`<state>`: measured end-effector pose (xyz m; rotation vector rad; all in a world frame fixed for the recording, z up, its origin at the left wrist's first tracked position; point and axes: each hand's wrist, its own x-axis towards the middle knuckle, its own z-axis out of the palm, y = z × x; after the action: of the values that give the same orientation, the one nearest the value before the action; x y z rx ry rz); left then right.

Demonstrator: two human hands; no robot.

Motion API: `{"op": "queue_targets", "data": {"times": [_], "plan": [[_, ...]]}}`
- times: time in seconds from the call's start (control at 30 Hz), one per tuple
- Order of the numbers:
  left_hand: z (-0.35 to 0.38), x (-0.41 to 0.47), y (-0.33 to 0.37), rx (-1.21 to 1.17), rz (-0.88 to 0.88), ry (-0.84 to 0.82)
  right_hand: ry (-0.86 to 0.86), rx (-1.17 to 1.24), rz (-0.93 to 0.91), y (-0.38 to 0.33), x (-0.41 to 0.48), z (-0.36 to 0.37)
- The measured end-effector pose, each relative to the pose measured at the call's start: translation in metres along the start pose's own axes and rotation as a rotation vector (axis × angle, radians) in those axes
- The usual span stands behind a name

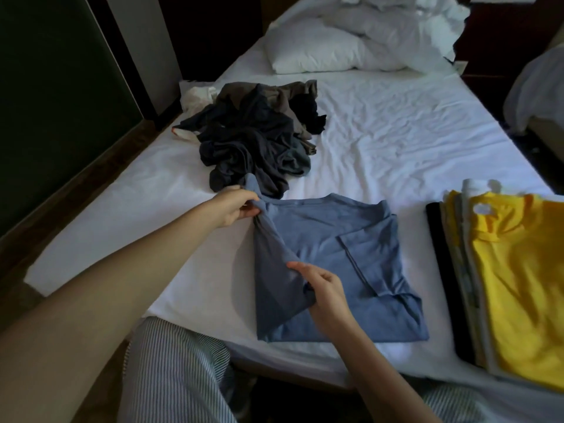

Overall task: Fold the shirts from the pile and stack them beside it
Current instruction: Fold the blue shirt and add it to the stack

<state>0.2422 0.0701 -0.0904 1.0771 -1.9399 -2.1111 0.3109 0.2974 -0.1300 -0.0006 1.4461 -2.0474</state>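
Blue shirt lies on the bed, between the dark pile and the folded stack. Left hand and right hand both pinch its left edge.

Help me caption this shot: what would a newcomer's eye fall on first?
The blue shirt, half folded on the bed, with the left hand gripping its sleeve and the right hand pinching its side. Next, the bright yellow shirt topping the folded stack at right, and the dark pile behind, toward the pillows.
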Motion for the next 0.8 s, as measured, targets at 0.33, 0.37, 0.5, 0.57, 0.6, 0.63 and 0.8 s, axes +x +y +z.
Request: {"op": "queue_targets", "data": {"times": [0.33,0.37,0.5,0.57,0.6,0.63,0.8], "plan": [[0.151,-0.013,0.016,0.161,0.054,-0.133,0.121,-0.013,-0.131,-0.027,-0.007,-0.107],[0.166,-0.014,0.013,0.182,0.04,-0.176,0.164,-0.019,-0.13,-0.027,-0.011,-0.118],[0.217,-0.019,-0.002,0.216,-0.032,-0.263,0.336,-0.028,-0.046,-0.026,-0.018,-0.153],[0.235,-0.019,-0.009,0.223,-0.066,-0.266,0.349,-0.008,0.009,-0.024,-0.019,-0.162],[0.243,-0.02,-0.011,0.233,-0.077,-0.257,0.345,-0.014,0.022,-0.024,-0.02,-0.165],[0.249,-0.019,-0.013,0.242,-0.076,-0.24,0.34,-0.03,0.023,-0.024,-0.021,-0.167],[0.261,-0.014,-0.024,0.056,-0.072,-0.162,0.374,-0.084,-0.044,-0.025,-0.023,-0.168]]}}
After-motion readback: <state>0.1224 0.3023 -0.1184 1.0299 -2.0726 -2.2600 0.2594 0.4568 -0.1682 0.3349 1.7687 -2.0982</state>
